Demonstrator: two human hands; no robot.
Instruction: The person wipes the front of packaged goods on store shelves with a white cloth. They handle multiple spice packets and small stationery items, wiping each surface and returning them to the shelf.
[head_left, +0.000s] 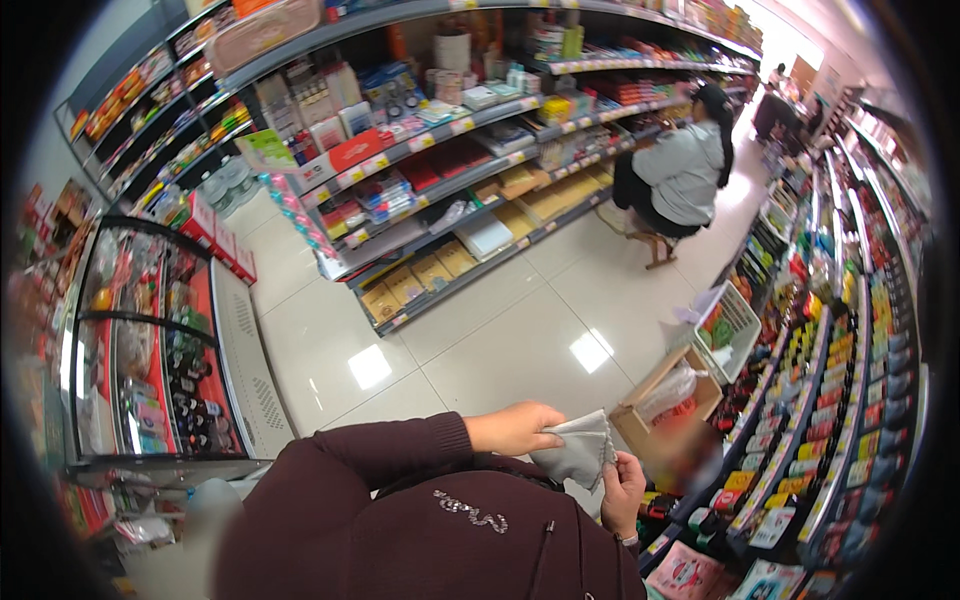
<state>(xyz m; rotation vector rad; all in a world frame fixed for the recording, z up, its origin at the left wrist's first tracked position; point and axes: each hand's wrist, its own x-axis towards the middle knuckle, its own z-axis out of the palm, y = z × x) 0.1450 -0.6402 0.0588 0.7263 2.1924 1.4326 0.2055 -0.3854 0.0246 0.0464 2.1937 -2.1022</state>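
Note:
Between my hands, in front of my dark sweatshirt, is a folded grey cloth (576, 444) with a zigzag-cut edge. My left hand (514, 429) pinches its left side between thumb and fingers. At the lower right edge, the fingers of my right hand (624, 491) grip the same cloth. The cloth fans out between the two grips, above the tiled floor (480, 360).
A cardboard box (645, 401) with a plastic bag stands right of the cloth, beside a white plastic basket (731, 330). Bottle-filled shelves (810, 420) line the right. Ahead are stationery shelves (442, 210) and a seated person (682, 172). A glass-fronted cooler (150, 352) stands left.

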